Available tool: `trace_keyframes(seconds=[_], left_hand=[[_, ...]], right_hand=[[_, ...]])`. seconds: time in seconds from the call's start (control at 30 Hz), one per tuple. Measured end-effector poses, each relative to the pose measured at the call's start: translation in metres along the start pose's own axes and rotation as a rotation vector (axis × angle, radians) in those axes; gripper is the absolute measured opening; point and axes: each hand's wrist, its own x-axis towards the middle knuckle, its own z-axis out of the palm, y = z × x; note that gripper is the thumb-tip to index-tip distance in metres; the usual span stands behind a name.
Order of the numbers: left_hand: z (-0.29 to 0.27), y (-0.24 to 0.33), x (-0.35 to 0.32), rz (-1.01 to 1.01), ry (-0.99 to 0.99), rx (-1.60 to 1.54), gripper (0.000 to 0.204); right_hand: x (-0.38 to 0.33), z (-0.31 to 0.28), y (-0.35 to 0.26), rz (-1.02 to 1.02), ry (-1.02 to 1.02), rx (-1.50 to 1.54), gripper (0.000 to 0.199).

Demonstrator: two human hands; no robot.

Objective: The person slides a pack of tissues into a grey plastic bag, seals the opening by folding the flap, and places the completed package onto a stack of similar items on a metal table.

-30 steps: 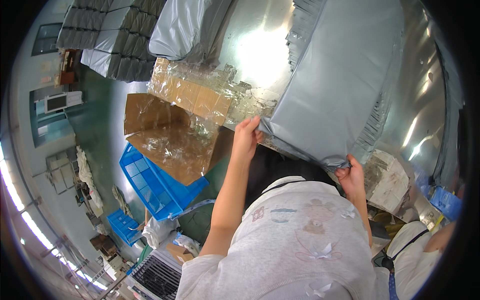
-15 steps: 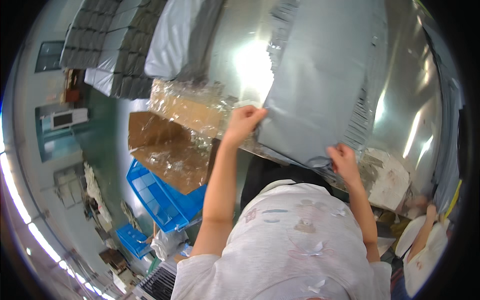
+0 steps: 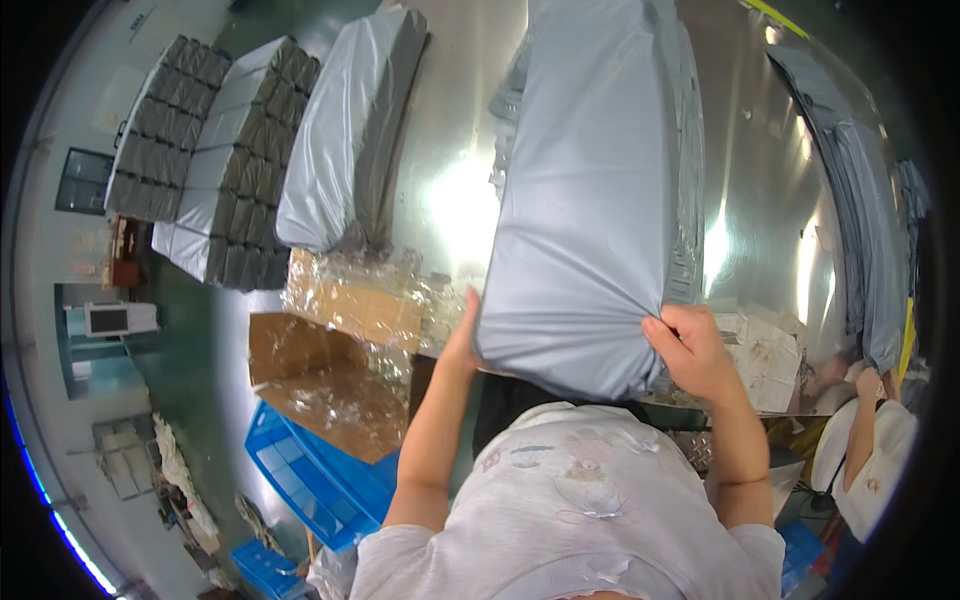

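Note:
A long, glossy grey plastic bag [image 3: 585, 200] covers a bulky bundle on the metal table in front of me. Creases fan across it toward its near right corner, where my right hand [image 3: 692, 348] pinches the gathered plastic. Against the near left side rests my left hand [image 3: 462, 338], its visible fingers stretched out along the edge, not gripping. Layered grey plastic edges [image 3: 688, 215] stick out along the right side of the bundle. What fills the bag is hidden.
A wrapped grey bundle [image 3: 345, 140] and stacked grey packs [image 3: 235, 160] stand at the left. Below them are a cardboard box [image 3: 310, 345] lined with clear film and a blue crate [image 3: 320, 475]. Grey bundles [image 3: 865, 220] lie at the right, near another person's arm [image 3: 862, 425].
The grey plastic now looks tauter and fuller over the bundle. My left hand has gone from pinching its edge to lying flat along the side; my right hand still grips the near right corner.

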Motion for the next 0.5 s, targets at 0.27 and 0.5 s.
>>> trace_keyframes(seconds=[0.27,0.5], left_hand=[[-0.024,0.017,-0.032,-0.077,-0.276,-0.084,0.068],[-0.074,0.077,-0.075,0.169,-0.417,-0.243,0.070]], right_hand=[[0.023,0.062,-0.134,-0.455,-0.347,-0.269,0.029],[0.039,0.115,-0.176,-0.705,-0.332,-0.451,0.021]])
